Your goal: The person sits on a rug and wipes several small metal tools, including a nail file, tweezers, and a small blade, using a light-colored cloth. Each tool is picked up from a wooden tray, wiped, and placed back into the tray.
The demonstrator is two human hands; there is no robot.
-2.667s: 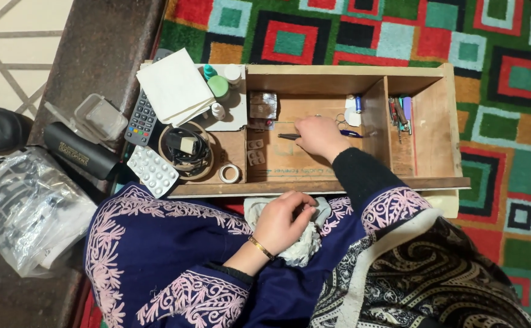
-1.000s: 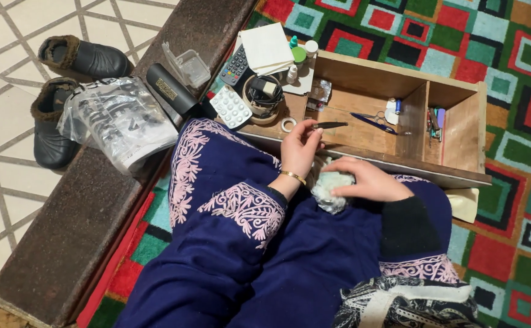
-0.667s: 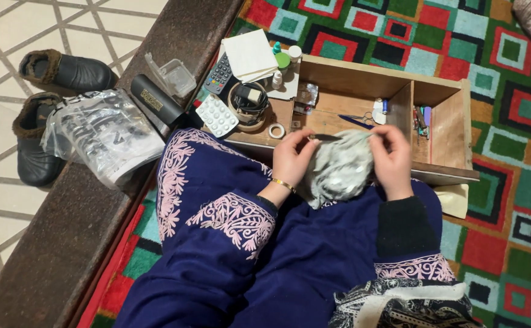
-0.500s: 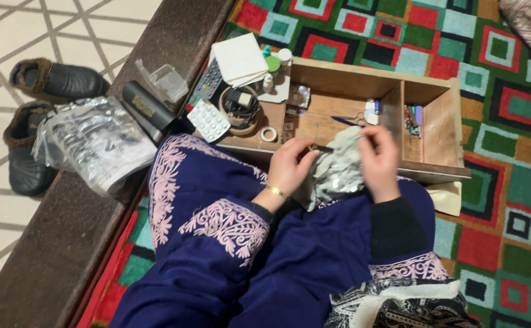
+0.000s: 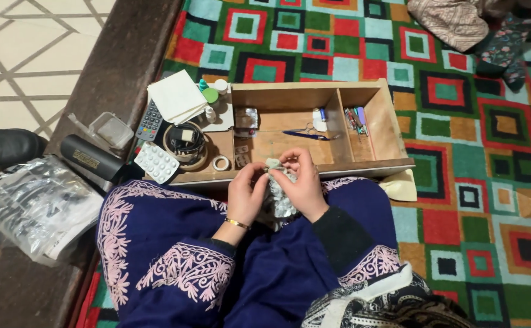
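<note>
Over my lap, both hands are closed on a bunched pale grey-green cloth [image 5: 279, 197] with small shiny pieces on it. My left hand [image 5: 245, 193] grips its left side and my right hand [image 5: 305, 184] pinches its top edge, fingers bent. The thin dark tool seen earlier in my left hand is not visible. Just beyond my hands stands a shallow wooden tray [image 5: 374, 121] with compartments. Blue-handled scissors [image 5: 305, 134] lie in its middle section.
The tray's left part holds a roll of tape [image 5: 221, 163], a coil of cable [image 5: 186, 144], a pill blister [image 5: 156, 163], white paper [image 5: 177, 97] and small bottles. A dark tube [image 5: 91, 158], a clear bag [image 5: 28, 206] and a shoe [image 5: 4, 146] lie on the left. A patterned carpet [image 5: 472, 152] surrounds everything.
My right hand left the tray and joined my left hand on the cloth. The cloth was lifted and spread, then bunched smaller between both hands. The camera view swung back over the tray.
</note>
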